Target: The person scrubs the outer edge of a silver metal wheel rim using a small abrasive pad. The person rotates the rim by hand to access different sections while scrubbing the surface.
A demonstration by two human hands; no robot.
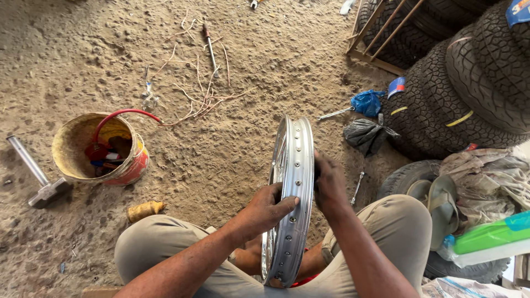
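Upright between the person's knees stands a bare spoke wheel rim [292,193], a polished metal hoop with a row of spoke holes along its channel, its lower edge down by the lap and its top tilted away toward the dirt floor [221,72]. The left hand [268,209] is closed over the near flank, fingers curled across the channel and thumb behind, while the right hand [329,185] clasps the opposite flank, fingers mostly hidden behind the metal, so both grip the hoop from either side. Judging by its look, the rim is stiff and fairly light for its span, yet smooth and slippery on its shiny faces, and a knock could bend it out of true. The flanges and the holed channel seem the best places to take hold, with palms opposed as they are now. Nearby on the floor sit a worn bucket [99,149] holding tools, a sledgehammer [38,176], loose thin rods [204,94], a spanner [334,114], and stacked tyres [464,83] to the right.
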